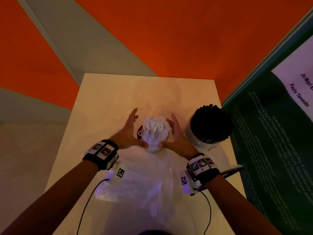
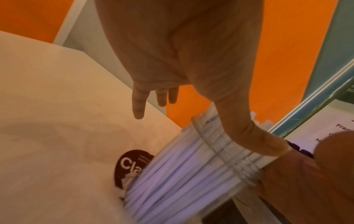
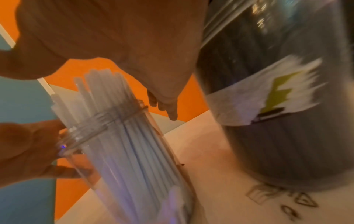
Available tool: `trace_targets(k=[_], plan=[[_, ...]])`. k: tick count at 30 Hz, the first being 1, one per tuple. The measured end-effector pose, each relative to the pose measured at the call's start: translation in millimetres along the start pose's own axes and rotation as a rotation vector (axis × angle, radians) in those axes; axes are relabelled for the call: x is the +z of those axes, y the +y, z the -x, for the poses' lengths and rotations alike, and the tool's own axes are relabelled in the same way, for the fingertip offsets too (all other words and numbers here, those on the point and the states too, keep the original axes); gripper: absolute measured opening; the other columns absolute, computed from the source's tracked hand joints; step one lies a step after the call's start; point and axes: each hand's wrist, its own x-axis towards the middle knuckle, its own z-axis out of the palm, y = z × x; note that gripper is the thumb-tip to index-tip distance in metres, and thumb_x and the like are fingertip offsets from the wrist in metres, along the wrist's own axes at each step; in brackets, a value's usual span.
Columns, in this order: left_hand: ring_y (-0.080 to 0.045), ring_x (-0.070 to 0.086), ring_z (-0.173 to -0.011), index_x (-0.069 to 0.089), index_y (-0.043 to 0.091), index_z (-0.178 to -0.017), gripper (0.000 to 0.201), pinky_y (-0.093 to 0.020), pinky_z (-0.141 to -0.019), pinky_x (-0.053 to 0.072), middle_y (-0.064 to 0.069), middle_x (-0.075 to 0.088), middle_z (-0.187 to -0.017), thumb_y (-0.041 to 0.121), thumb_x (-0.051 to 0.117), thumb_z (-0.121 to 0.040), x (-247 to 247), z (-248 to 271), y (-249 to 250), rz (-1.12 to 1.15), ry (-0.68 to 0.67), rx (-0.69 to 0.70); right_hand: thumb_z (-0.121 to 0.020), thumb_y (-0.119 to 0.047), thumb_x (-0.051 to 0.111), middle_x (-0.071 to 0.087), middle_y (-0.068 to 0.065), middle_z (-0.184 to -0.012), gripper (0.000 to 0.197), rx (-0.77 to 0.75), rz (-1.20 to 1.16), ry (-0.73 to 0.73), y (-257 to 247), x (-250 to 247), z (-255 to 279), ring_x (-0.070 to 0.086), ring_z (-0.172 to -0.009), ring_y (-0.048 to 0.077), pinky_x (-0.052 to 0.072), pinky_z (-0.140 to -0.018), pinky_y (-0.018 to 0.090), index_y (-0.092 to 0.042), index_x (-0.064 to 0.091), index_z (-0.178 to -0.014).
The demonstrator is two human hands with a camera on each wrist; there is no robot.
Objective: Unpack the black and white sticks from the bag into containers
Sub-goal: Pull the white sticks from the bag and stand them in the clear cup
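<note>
A clear jar [image 1: 153,148] packed with white sticks [image 1: 155,128] stands mid-table. My left hand [image 1: 130,129] flanks its left side and my right hand [image 1: 176,131] its right, fingers straight and spread away from the sticks. Both thumbs touch the jar near its threaded neck; the left wrist view shows the left thumb [image 2: 249,136] lying across the threads over the white sticks [image 2: 172,174]. To the right stands a wider container [image 1: 198,139] full of black sticks [image 1: 210,122]; the right wrist view shows this container [image 3: 277,136] beside the white sticks [image 3: 124,151].
A crumpled clear plastic bag [image 1: 144,192] lies on the table [image 1: 101,99] between my forearms. A dark round label [image 1: 139,133] lies beside the white jar. A green printed board [image 1: 271,150] borders the table's right edge. Orange floor lies beyond the far edge.
</note>
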Motion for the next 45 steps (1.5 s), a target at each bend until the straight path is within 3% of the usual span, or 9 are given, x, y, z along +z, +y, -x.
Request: trace_targets(k=[3, 7, 12, 15, 19, 23, 26, 37, 45], plan=[[-0.018, 0.029, -0.132, 0.010, 0.023, -0.146, 0.125, -0.037, -0.102, 0.034, -0.008, 0.025, -0.145, 0.034, 0.091, -0.052, 4, 24, -12, -0.049, 0.170, -0.037, -0.078, -0.019, 0.077, 0.033, -0.005, -0.146, 0.090, -0.014, 0.106, 0.087, 7, -4, 31, 0.033, -0.134, 0.006, 0.030, -0.104, 0.015, -0.018, 0.021, -0.149], [-0.016, 0.049, -0.085, 0.046, 0.023, -0.094, 0.063, -0.031, -0.075, 0.044, 0.003, 0.046, -0.097, 0.066, 0.071, -0.056, 25, 63, -17, -0.184, 0.246, -0.002, -0.080, 0.005, 0.062, 0.060, 0.006, -0.093, 0.017, -0.174, 0.350, 0.131, 21, -6, 80, 0.056, -0.082, 0.009, 0.042, -0.074, 0.020, -0.008, 0.063, -0.090], [-0.013, 0.047, -0.063, 0.046, 0.024, -0.073, 0.057, -0.029, -0.060, 0.040, 0.004, 0.054, -0.075, 0.080, 0.046, -0.071, 80, 86, 3, -0.550, -0.133, 0.005, -0.084, 0.000, 0.051, 0.068, 0.008, -0.106, 0.025, 0.087, 0.672, -0.402, 46, 34, 99, 0.061, -0.097, 0.015, 0.045, -0.090, 0.023, -0.008, 0.072, -0.096], [-0.022, 0.055, -0.075, 0.052, 0.016, -0.085, 0.042, -0.036, -0.069, 0.045, -0.003, 0.060, -0.086, 0.058, 0.052, -0.087, 104, 95, 8, -0.659, -0.276, 0.015, -0.089, -0.001, 0.049, 0.062, 0.019, -0.121, 0.033, 0.074, 0.688, -0.381, 62, 74, 96, 0.058, -0.112, 0.028, 0.040, -0.101, 0.026, 0.000, 0.061, -0.119], [-0.030, 0.056, -0.076, 0.053, 0.003, -0.084, 0.023, -0.039, -0.070, 0.044, -0.015, 0.061, -0.087, 0.023, 0.051, -0.095, 100, 111, 14, -0.483, -0.222, 0.071, -0.094, -0.010, 0.043, 0.054, 0.018, -0.130, 0.036, 0.088, 0.868, -0.209, 75, 106, 83, 0.049, -0.123, 0.029, 0.036, -0.105, 0.036, -0.001, 0.052, -0.128], [-0.006, 0.049, -0.060, 0.054, 0.005, -0.084, 0.018, -0.010, -0.056, 0.039, -0.005, 0.059, -0.082, 0.020, 0.053, -0.095, 84, 126, 28, -0.318, -0.155, 0.130, -0.100, -0.012, 0.031, 0.043, 0.021, -0.139, 0.040, 0.130, 1.226, -0.169, 80, 123, 78, 0.037, -0.133, 0.034, 0.031, -0.108, 0.044, -0.002, 0.039, -0.138], [-0.008, 0.051, -0.064, 0.057, 0.001, -0.090, 0.018, -0.010, -0.056, 0.043, -0.001, 0.058, -0.080, 0.018, 0.053, -0.095, 73, 134, 34, -0.252, -0.144, 0.138, -0.100, -0.012, 0.030, 0.046, 0.020, -0.136, 0.042, 0.133, 1.312, -0.180, 76, 129, 71, 0.041, -0.126, 0.036, 0.033, -0.103, 0.045, -0.004, 0.034, -0.141], [0.002, 0.051, -0.058, 0.057, 0.005, -0.091, 0.021, -0.009, -0.057, 0.042, -0.001, 0.060, -0.081, 0.025, 0.054, -0.096, 58, 120, 13, -0.210, -0.125, 0.175, -0.101, -0.010, 0.029, 0.042, 0.019, -0.140, 0.039, 0.150, 1.244, -0.314, 42, 125, 61, 0.047, -0.125, 0.031, 0.039, -0.106, 0.040, 0.001, 0.037, -0.137], [-0.015, 0.053, -0.079, 0.050, 0.023, -0.089, 0.041, -0.028, -0.069, 0.039, 0.006, 0.056, -0.092, 0.064, 0.048, -0.087, 71, 95, 5, -0.664, -0.160, 0.053, -0.098, -0.012, 0.038, 0.057, 0.015, -0.131, 0.033, 0.272, 1.335, -0.521, -32, 18, 86, 0.056, -0.115, 0.028, 0.044, -0.095, 0.035, -0.002, 0.055, -0.125]])
